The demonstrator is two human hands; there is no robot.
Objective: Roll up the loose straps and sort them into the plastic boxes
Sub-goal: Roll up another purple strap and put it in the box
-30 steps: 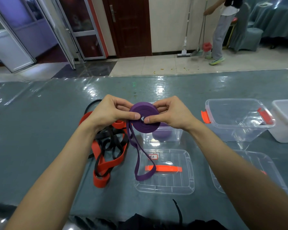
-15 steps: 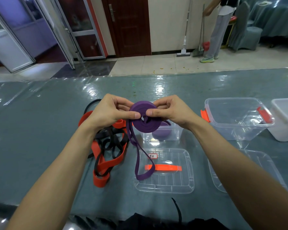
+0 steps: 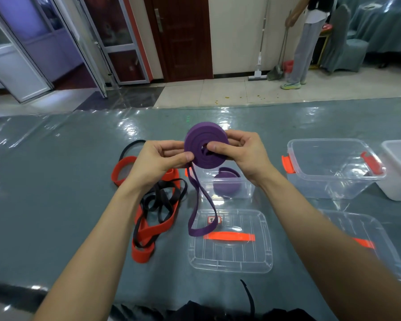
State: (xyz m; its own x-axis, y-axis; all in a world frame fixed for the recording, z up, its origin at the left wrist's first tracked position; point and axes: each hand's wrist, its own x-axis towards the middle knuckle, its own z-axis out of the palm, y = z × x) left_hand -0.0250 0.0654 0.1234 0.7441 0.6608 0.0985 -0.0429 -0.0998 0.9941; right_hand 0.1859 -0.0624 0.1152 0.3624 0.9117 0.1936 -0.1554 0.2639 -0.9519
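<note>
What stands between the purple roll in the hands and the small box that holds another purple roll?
Nothing visible. The small box sits open just below the purple roll; its lid lies apart, nearer the camera. An unwound tail hangs past the box's left edge.

One wide-angle head-worn view, forward and down, close above the table (image 3: 44, 181), far wall (image 3: 236, 31) beyond.
</note>
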